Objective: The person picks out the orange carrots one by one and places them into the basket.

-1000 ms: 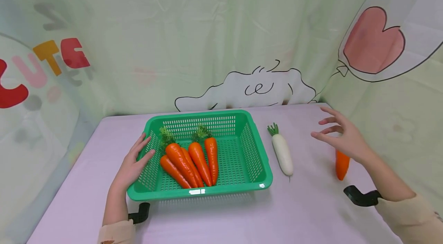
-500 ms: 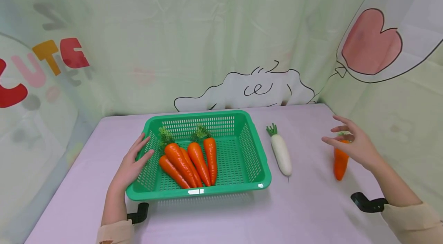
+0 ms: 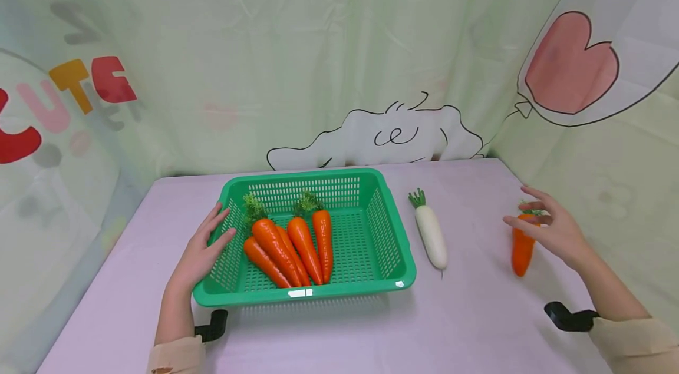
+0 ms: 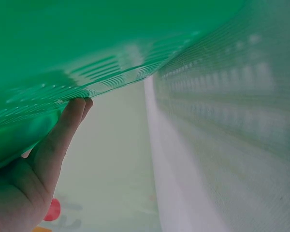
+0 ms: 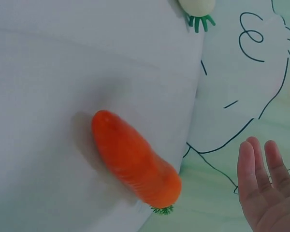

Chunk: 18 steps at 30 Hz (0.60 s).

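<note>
My left hand (image 3: 198, 253) holds the left rim of a green plastic basket (image 3: 399, 238). In the left wrist view its fingers (image 4: 63, 130) lie along the basket's outer wall. Several orange carrots (image 3: 301, 247), some with leafy green tops, lie in the basket's left and middle part. My right hand (image 3: 557, 229) hovers over the top end of a single carrot (image 3: 522, 253) at the table's right side, fingers spread and loosely bent. The right wrist view shows this carrot (image 5: 135, 159) lying on the cloth, apart from the hand (image 5: 273, 193).
A white radish (image 3: 432, 238) with a green top lies between the basket and the lone carrot. Pale lilac cloth covers the table (image 3: 329, 344). A printed curtain (image 3: 239, 68) hangs behind it and along both sides.
My right hand has moved right and toward me, over the lone carrot, uncovering more of it. The left hand has stayed at the basket, and the vegetables have not moved.
</note>
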Motion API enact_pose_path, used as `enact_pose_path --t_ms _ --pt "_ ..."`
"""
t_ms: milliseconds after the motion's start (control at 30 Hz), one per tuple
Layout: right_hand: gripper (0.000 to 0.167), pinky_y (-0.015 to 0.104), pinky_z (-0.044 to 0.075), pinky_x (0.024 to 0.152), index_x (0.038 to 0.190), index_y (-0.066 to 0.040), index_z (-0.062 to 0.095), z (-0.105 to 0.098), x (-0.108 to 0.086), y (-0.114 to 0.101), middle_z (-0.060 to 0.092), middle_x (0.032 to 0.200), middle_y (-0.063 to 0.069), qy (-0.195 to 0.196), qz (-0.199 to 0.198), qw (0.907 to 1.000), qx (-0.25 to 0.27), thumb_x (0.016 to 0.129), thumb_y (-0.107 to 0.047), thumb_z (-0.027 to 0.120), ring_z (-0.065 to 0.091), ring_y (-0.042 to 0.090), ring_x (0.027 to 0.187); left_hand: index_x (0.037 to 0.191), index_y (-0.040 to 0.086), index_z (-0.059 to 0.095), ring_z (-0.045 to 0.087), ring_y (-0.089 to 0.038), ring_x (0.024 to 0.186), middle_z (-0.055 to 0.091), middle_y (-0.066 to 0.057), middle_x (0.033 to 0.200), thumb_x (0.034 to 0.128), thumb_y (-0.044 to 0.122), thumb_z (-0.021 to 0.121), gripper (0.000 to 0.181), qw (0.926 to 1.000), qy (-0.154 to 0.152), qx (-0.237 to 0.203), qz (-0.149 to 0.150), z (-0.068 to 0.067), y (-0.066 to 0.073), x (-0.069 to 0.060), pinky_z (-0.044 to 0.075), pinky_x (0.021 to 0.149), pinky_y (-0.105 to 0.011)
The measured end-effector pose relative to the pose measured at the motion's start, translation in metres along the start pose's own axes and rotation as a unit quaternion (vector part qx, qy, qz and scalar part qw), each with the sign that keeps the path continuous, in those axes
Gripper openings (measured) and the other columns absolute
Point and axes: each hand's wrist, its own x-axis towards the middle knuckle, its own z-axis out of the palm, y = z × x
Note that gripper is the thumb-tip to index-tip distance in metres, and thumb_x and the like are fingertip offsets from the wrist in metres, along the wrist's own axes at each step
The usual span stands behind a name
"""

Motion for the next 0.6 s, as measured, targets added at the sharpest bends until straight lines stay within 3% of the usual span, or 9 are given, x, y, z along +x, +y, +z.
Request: enact_pose_path --t_ms 167,300,433,600 --pt "0.076 0.014 0.044 0.06 0.146 -0.007 0.018 0.0 -0.001 0.01 0.042 0.12 0.024 -0.007 0.015 0.9998 -0.012 0.088 -0.029 0.061 0.041 -0.01 0.081 0.143 0.008 0.03 0.008 -0.035 0.137 0.01 -0.005 0.153 0.0947 0.033 0.049 0.058 1.0 0.001 0.0 0.001 0.0 -0.001 0.0 0.015 0.099 -0.067" --pt "0.077 0.017 0.046 0.059 0.145 -0.005 0.016 0.0 0.0 0.017 0.04 0.122 0.028 -0.013 0.027 0.9994 -0.015 0.088 -0.03 0.06 0.048 0.014 0.09 0.143 0.007 0.031 0.008 -0.035 0.137 0.01 -0.005 0.153 0.0945 0.035 0.049 0.059 1.0 0.001 0.001 0.003 0.0 -0.002 0.001 0.015 0.099 -0.067" --pt "0.077 0.017 0.047 0.059 0.146 -0.005 0.014 0.001 0.0 0.022 0.036 0.124 0.031 -0.019 0.038 0.9991 -0.006 0.089 -0.032 0.059 0.043 0.041 0.098 0.143 0.008 0.031 0.008 -0.035 0.137 0.011 -0.005 0.153 0.0945 0.035 0.048 0.058 1.0 0.002 0.002 0.004 0.001 -0.002 0.001 0.015 0.099 -0.067" --pt "0.078 0.017 0.046 0.058 0.146 -0.005 0.013 0.001 -0.001 0.028 0.034 0.125 0.034 -0.023 0.044 0.9988 -0.003 0.089 -0.032 0.058 0.041 0.048 0.101 0.143 0.007 0.031 0.009 -0.035 0.137 0.011 -0.006 0.153 0.0947 0.033 0.049 0.057 1.0 0.003 0.001 0.006 0.001 -0.003 0.001 0.015 0.099 -0.067"
